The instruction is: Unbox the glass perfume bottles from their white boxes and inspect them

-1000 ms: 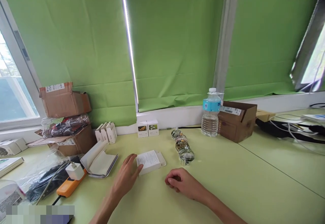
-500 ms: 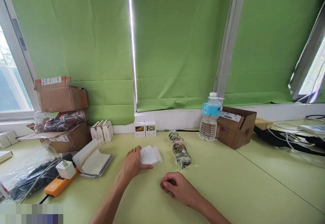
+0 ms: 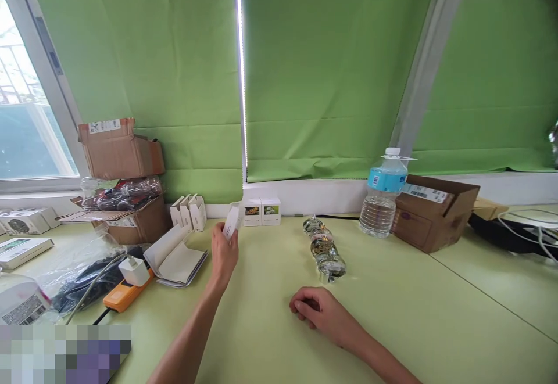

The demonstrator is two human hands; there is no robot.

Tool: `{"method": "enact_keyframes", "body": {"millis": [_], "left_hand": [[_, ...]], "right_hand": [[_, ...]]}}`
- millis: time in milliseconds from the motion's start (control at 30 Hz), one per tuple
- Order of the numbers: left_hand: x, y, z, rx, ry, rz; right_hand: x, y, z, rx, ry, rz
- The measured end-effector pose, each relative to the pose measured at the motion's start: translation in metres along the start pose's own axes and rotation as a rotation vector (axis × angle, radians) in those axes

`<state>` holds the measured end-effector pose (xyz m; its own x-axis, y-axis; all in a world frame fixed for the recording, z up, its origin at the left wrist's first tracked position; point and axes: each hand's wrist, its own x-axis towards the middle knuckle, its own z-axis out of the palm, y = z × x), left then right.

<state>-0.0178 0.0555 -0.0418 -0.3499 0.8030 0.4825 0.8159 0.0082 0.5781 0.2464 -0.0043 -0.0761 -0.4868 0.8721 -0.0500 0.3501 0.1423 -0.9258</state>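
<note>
A small white box (image 3: 232, 222) is held upright in my left hand (image 3: 225, 251), fingers closed around its lower end. It is seen edge-on, above the table just in front of two small white boxes (image 3: 262, 212) with plant pictures, standing side by side at the wall. My right hand (image 3: 317, 308) rests on the table, fingers loosely curled, with nothing visible in them. Beyond it lies a row of several shiny round packets (image 3: 325, 249), silvery and gold. Left of the held box stand several opened white boxes (image 3: 189, 212).
An open notebook (image 3: 181, 262), an orange power strip (image 3: 126, 295) with a white plug, and stacked cardboard boxes (image 3: 122, 154) are at the left. On the right stand a large water bottle (image 3: 379, 198), an open cardboard box (image 3: 429, 215) and cables (image 3: 523, 233).
My left hand has lifted the white box off the table, moved it toward the wall and turned it upright. My right hand stays curled on the table. The view has shifted left.
</note>
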Motion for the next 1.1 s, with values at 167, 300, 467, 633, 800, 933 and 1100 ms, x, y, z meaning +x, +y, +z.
{"method": "enact_keyframes", "body": {"millis": [167, 300, 467, 633, 800, 933, 1100], "left_hand": [[-0.008, -0.015, 0.005, 0.04, -0.043, -0.121], [-0.009, -0.021, 0.005, 0.06, -0.023, -0.189], [-0.004, -0.028, 0.003, -0.049, -0.057, -0.298], [0.0, -0.034, 0.006, -0.339, -0.115, -0.399], [0.006, -0.027, 0.024, -0.679, -0.127, -0.511], [0.022, -0.024, 0.042, -0.821, -0.063, -0.586], [0.051, -0.031, 0.058, -0.901, 0.045, -0.635]], "right_hand": [[-0.001, -0.002, 0.0, -0.023, 0.0, -0.005], [-0.001, -0.002, 0.0, -0.048, 0.005, 0.004], [0.0, -0.002, 0.0, -0.057, 0.009, -0.007], [0.0, -0.002, 0.0, -0.051, 0.004, 0.001], [0.001, 0.0, 0.001, -0.029, 0.01, -0.02], [0.003, 0.004, 0.003, -0.028, 0.024, -0.018], [0.002, 0.002, 0.003, -0.04, 0.031, 0.007]]}}
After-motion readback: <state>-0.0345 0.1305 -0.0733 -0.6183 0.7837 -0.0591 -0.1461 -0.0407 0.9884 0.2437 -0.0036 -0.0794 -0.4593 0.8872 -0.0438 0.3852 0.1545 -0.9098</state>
